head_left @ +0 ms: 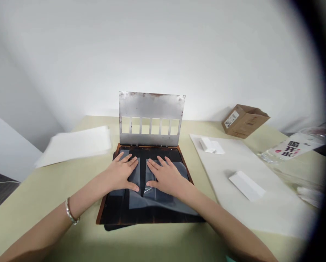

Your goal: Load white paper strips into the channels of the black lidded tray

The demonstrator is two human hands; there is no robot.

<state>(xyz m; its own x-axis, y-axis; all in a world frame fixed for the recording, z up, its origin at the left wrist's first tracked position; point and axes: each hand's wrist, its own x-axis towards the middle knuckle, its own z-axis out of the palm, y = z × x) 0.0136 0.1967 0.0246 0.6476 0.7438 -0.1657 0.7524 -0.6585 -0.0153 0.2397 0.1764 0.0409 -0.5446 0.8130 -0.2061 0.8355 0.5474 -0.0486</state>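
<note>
A translucent plastic film (163,205) lies across a black board with an orange-brown edge (116,215). My left hand (121,171) presses flat on the film's left part, fingers spread. On its right part, my right hand (165,176) also lies flat with the fingers apart. Between the hands a dark strip of the board shows, and the film is creased near my right thumb. Hinged at the board's far edge, a metal plate (152,105) with a row of several rectangular openings stands upright.
To the left lies a stack of white sheets (75,143). On the right, a white mat (214,171) carries a folded white piece (247,185) and a small white stack (208,145). Behind are a brown paper bag (246,122) and a printed plastic bag (293,145).
</note>
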